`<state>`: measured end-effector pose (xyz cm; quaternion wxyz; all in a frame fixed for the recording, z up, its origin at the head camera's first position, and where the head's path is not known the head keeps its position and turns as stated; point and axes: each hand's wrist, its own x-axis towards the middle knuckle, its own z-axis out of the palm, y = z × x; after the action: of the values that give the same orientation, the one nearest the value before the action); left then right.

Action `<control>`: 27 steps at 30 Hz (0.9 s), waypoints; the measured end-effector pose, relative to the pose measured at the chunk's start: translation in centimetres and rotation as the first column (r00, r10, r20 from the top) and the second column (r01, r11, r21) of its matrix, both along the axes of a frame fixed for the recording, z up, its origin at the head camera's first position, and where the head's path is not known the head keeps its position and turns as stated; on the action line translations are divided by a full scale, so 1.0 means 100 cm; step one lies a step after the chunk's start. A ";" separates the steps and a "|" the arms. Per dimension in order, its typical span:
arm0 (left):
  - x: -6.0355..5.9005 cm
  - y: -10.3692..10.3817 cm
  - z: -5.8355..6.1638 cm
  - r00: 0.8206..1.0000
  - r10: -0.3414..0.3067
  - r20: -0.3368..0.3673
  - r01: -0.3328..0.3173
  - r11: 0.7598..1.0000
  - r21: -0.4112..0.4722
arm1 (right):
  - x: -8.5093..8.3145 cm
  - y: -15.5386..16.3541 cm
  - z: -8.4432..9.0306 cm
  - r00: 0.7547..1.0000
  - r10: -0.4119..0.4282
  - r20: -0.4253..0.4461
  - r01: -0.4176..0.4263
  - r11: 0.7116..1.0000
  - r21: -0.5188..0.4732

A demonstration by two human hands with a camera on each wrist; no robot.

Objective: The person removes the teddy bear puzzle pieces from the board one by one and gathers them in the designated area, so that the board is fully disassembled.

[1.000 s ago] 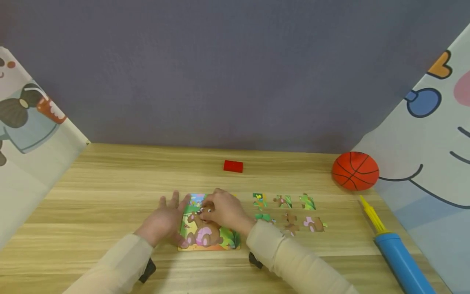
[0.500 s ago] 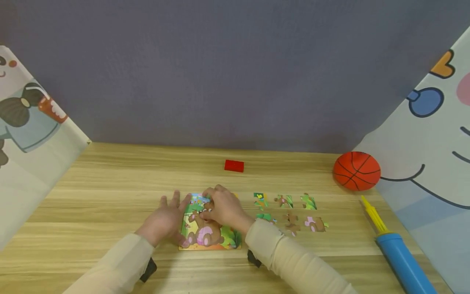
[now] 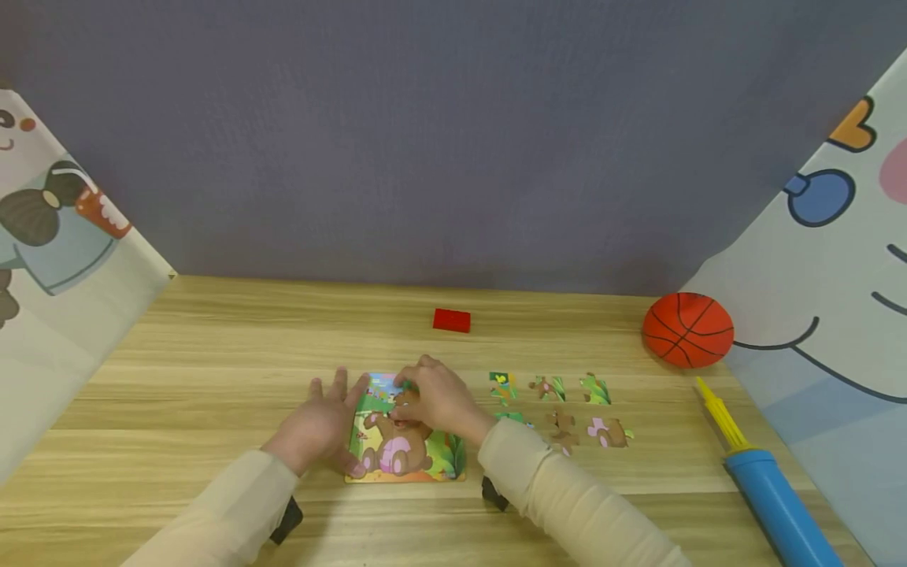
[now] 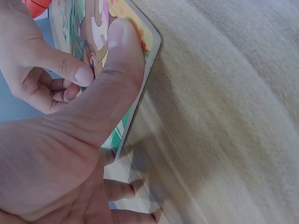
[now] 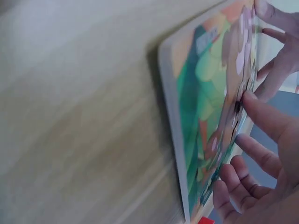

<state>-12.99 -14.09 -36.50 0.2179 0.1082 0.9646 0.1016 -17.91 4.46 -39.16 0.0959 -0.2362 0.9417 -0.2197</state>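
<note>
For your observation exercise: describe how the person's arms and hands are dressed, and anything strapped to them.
Both arms wear long, plain cream sleeves, the left sleeve and the right sleeve, reaching to the wrists. The left hand and right hand are bare. A small black device shows under each wrist.

right hand (image 3: 439, 402) shifted slightly toward the far edge of the colourful bear jigsaw puzzle board (image 3: 404, 449), fingertips now at the bear's head rather than lower, more of the bear's body uncovered
</note>
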 end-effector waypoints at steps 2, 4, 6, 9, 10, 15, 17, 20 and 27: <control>0.000 0.000 0.000 1.000 0.004 0.003 -0.004 1.000 0.003 | -0.002 0.002 0.001 0.999 0.002 0.034 -0.001 1.000 -0.010; -0.001 0.001 0.000 1.000 0.008 0.006 -0.008 1.000 0.006 | -0.003 0.004 0.001 0.998 0.001 0.059 -0.001 1.000 -0.015; -0.001 0.001 -0.001 1.000 0.013 0.009 -0.013 1.000 0.011 | -0.004 0.004 0.001 0.997 0.006 0.074 -0.005 1.000 -0.023; -0.002 0.000 -0.001 1.000 0.016 0.012 -0.017 1.000 0.012 | -0.004 0.004 0.001 0.997 0.019 0.078 -0.016 0.999 -0.033; -0.002 0.000 -0.002 1.000 0.015 0.011 -0.015 1.000 0.010 | -0.004 0.004 0.001 0.997 0.024 0.076 -0.021 0.999 -0.035; -0.003 0.000 -0.003 1.000 0.007 0.008 -0.007 1.000 0.004 | -0.006 0.006 0.002 0.995 0.066 0.070 -0.063 0.997 -0.040; -0.003 0.000 -0.003 1.000 0.010 0.010 -0.010 1.000 0.008 | -0.007 0.008 0.003 0.994 0.085 0.069 -0.083 0.996 -0.042; -0.002 0.000 -0.003 1.000 0.022 0.013 -0.022 0.999 0.024 | -0.007 0.013 0.005 0.992 0.111 0.061 -0.108 0.993 -0.046; -0.003 0.000 -0.003 0.999 0.035 0.020 -0.036 0.999 0.033 | -0.006 0.024 0.007 0.992 0.126 0.024 -0.126 0.992 -0.022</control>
<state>-13.33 -14.05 -36.82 0.2236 0.0937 0.9624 0.1227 -18.50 6.89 -38.43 0.1192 -0.2934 0.9213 -0.2257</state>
